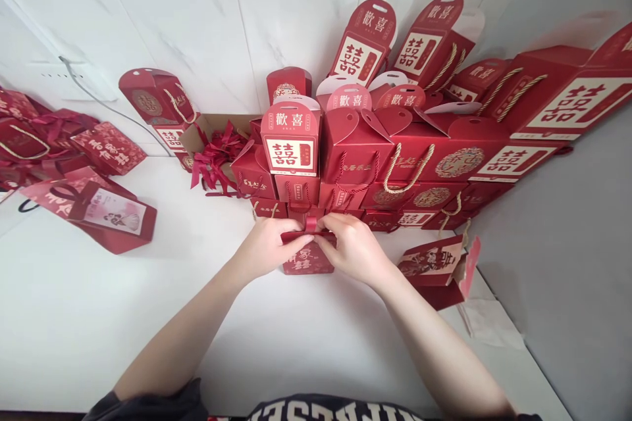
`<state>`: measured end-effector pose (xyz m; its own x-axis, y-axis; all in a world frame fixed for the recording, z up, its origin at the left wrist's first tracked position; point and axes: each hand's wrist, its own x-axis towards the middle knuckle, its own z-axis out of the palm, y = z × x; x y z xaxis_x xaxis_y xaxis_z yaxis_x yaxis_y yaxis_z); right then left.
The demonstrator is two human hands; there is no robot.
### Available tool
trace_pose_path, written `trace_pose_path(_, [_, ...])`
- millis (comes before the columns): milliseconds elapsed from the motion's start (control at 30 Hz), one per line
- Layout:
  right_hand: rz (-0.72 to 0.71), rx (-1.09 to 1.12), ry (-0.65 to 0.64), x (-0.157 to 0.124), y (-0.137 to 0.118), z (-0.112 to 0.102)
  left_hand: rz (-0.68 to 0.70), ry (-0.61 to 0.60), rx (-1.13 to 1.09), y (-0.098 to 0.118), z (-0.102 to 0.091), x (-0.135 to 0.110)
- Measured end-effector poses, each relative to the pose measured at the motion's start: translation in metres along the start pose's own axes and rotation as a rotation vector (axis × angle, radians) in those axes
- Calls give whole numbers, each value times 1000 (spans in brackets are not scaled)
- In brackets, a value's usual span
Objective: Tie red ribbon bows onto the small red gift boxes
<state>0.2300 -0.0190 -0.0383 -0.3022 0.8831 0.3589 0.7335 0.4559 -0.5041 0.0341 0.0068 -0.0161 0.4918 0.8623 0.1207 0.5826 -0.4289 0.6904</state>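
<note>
A small red gift box (309,263) with white characters on its front stands on the white table, directly before me. My left hand (266,243) pinches the left end of its top edge between thumb and fingers. On the right end, my right hand (353,247) grips that same edge. A red ribbon loop (311,224) rises from the top between the two hands, close to the fingertips. My fingers cover part of the box's top, so how the ribbon is fastened there is hidden.
Stacked red gift boxes (360,151) with rope handles line the tiled wall. A carton of red ribbons (217,151) sits left of them. Another red box (118,214) lies at the left, and an open box (439,270) stands at the right near white tissue (491,322).
</note>
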Motion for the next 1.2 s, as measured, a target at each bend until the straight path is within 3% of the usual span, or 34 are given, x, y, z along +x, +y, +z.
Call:
trace_pose_path(300, [-12, 230, -60, 5, 8, -6, 70, -64, 86, -7, -3, 6])
trace_pose_path(467, [42, 391, -49, 6, 12, -3, 43, -177, -26, -8, -15, 6])
trace_pose_path(633, [16, 327, -28, 5, 11, 0, 41, -232, -7, -5, -19, 1])
trace_pose_path(833, [-92, 201, -61, 1, 2, 5, 22, -173, 152, 1, -21, -4])
trace_pose_path(933, [-77, 234, -81, -1, -2, 4, -10, -205, 200, -2, -47, -10])
trace_pose_path(1067, [-38, 187, -72, -2, -1, 0, -125, -135, 360, -29, -108, -33])
trace_pose_path(1100, [-44, 176, -81, -2, 0, -2, -194, -86, 381, -38, -123, -40])
trace_pose_path(1200, [-70, 158, -104, -3, 1, -6, -473, 342, 342, -62, -157, -59])
